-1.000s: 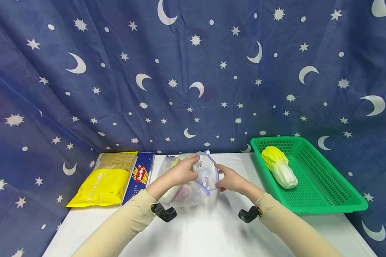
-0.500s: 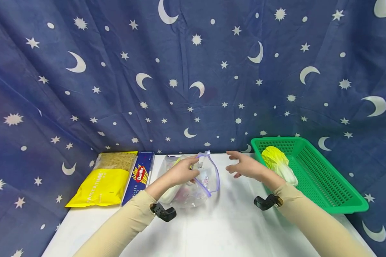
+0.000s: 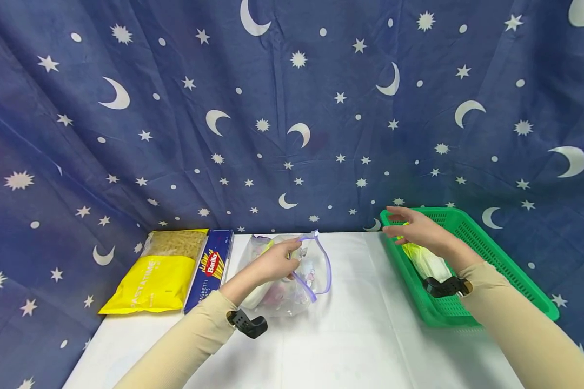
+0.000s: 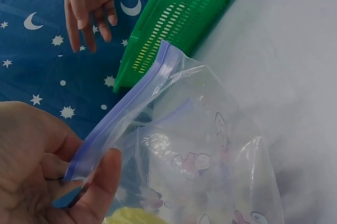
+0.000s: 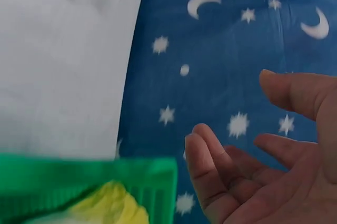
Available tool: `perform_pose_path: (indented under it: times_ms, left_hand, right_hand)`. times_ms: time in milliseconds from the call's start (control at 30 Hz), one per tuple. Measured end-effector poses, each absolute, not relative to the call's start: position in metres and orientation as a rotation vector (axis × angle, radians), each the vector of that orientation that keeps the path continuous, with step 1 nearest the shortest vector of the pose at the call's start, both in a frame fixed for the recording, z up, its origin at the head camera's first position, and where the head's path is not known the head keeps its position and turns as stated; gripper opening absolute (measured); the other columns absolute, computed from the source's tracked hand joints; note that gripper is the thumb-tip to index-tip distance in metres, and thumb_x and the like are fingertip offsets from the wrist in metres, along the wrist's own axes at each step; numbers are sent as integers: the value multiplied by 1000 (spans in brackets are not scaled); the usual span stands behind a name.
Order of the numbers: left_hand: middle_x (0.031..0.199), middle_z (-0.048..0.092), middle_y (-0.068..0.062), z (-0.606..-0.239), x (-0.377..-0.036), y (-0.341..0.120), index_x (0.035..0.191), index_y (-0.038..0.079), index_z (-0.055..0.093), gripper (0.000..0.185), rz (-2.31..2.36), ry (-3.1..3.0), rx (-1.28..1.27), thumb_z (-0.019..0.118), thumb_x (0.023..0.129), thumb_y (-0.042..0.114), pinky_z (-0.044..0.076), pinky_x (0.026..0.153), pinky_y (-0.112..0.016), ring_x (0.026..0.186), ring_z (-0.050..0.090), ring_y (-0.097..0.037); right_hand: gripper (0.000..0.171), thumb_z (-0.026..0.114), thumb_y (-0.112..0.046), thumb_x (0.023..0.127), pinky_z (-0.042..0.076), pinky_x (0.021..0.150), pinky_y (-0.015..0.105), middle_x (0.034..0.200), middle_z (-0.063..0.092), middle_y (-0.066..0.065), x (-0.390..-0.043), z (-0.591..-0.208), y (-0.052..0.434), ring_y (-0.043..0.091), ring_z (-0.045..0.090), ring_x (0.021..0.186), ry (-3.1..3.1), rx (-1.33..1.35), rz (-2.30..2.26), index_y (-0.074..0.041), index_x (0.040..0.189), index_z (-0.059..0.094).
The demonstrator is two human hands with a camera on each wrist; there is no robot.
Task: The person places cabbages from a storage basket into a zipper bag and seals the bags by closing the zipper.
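My left hand (image 3: 276, 261) pinches the purple-edged mouth of a clear zip bag (image 4: 231, 155) printed with small cartoon figures. The mouth gapes toward the right, and something yellow (image 4: 134, 216) shows inside. In the head view, a pale, whitish item lies in the bag, partly hidden by my left hand and wrist. My right hand (image 3: 417, 229), fingers spread and holding nothing, is over the near-left rim of a green basket (image 3: 516, 281). Below it a napa cabbage (image 3: 428, 263) with yellow leaves and a white base lies in the basket, partly covered by the hand and wrist band.
A yellow pasta bag (image 3: 163, 278) and a blue Barilla spaghetti box (image 3: 211, 265) lie side by side at the left of the white table (image 3: 336, 346). A dark blue curtain (image 3: 253, 162) with moons and stars stands right behind the table.
My right hand has let go of the bag's right edge and moved right to the basket. My left hand stays at the bag's mouth, which still gapes.
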State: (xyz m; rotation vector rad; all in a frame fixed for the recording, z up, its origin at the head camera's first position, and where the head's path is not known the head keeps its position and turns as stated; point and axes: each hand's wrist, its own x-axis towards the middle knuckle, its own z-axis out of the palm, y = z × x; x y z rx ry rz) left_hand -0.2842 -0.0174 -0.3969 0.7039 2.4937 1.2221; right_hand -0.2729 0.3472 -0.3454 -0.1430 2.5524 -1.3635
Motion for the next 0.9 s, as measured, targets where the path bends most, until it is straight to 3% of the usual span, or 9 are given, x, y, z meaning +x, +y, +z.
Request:
perform_pose_path:
  times_ms: [233, 533, 900]
  left_hand:
    - [161, 35, -19, -398, -284, -20, 150, -7, 44, 59, 1202, 2489, 711, 52, 92, -1, 58, 61, -27, 57, 60, -15]
    - [159, 37, -23, -409, -287, -22, 153, -5, 41, 67, 1413, 2317, 653, 53, 87, -4, 61, 67, -31, 63, 61, -14]
    - [163, 32, -18, -414, -285, -24, 153, -5, 41, 59, 1477, 2272, 656, 59, 97, 3, 62, 66, -31, 59, 58, -11]
  right_hand:
    - [90, 64, -35, 102, 43, 107, 60, 160, 20, 36, -277, -349, 381, 51, 39, 139, 2618, -77, -1275, 1, 163, 8]
    - [96, 62, -36, 103, 31, 111, 70, 159, 13, 40, -284, -358, 425, 57, 26, 142, 2566, 2, -1278, 2, 162, -3]
    - [105, 63, -43, 101, 27, 110, 74, 162, -7, 38, -288, -375, 457, 60, 11, 145, 2380, 200, -1252, 1, 160, -13]
